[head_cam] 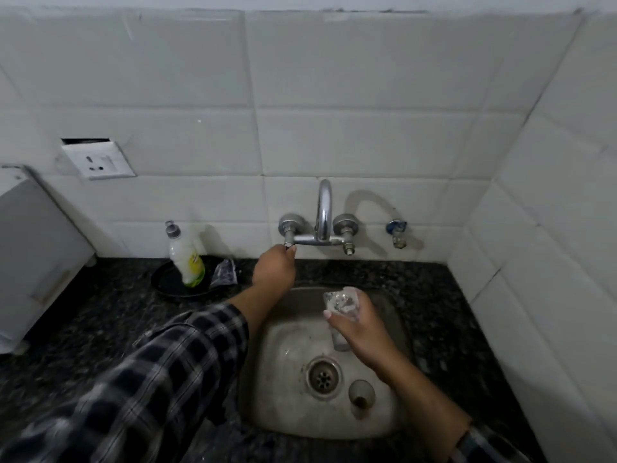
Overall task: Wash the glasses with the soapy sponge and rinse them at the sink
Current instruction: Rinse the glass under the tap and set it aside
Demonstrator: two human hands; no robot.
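Observation:
My right hand [359, 325] grips a clear drinking glass [340, 304] over the steel sink [267, 379], its mouth tilted up toward the tap. My left hand [274, 269] reaches to the wall tap and pinches the left tap handle [287, 242] with its fingertips. The curved spout [324, 208] rises between the two handles; I see no water stream. A second glass [361, 392] stands upright in the sink, right of the drain [323, 376]. No sponge is in view.
A dish soap bottle [187, 257] stands on a black plate [167, 284] on the dark granite counter [100, 312], beside a clear plastic wrapper [225, 272]. A white appliance [36, 255] is at left, a small valve [397, 232] on the tiled wall right.

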